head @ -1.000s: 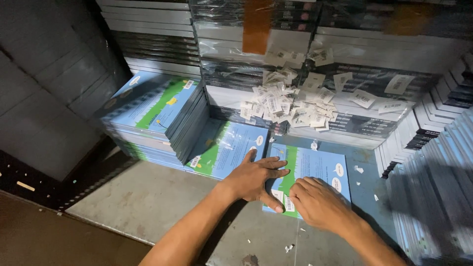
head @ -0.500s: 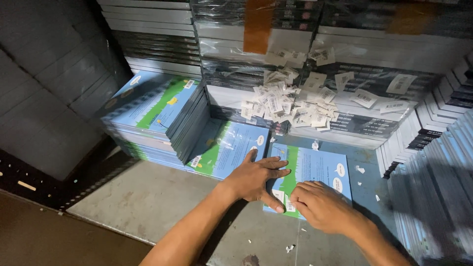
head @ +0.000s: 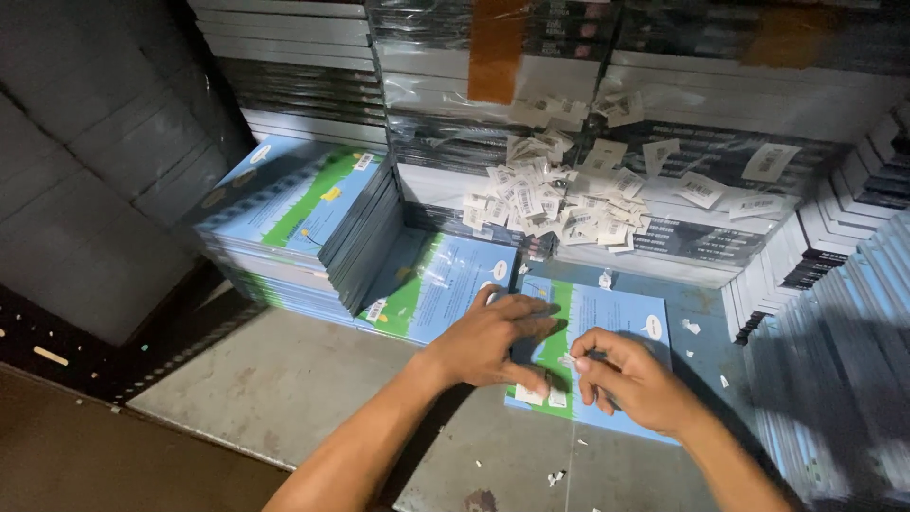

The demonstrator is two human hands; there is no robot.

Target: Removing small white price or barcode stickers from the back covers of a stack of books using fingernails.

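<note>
We look down at a blue-and-green book point(head: 607, 327) lying flat on a grey floor slab point(head: 284, 379), cover up, right under both hands. The left hand point(head: 498, 341) lies spread, palm down, across the book's left half, fingers open and pressing on the cover w/ fingertips toward the near edge. The right hand point(head: 630, 379) sits just beside it on the near-centre of the cover, fingers curled in, thumb and forefinger pinched around a small white sticker point(head: 569, 360); the view is dim, so we can't tell for sure whether the sticker is lifted or stuck flat. Two more white labels point(head: 540, 396) show at the book's near edge, just below the left fingertips.

To the left of the book, touching or nearly so, lies a second book point(head: 436, 284) of the same kind, and beyond that a tall stack of matching books point(head: 303, 223). Behind, approx. centre frame, a heap of peeled white labels point(head: 559, 204) rests on shrink-wrapped bundles point(head: 664, 85) of dark-spined books. On the right, rows of books on edge point(head: 834, 322) run toward us. White paper scraps point(head: 555, 477) dot the slab near the forearms.
</note>
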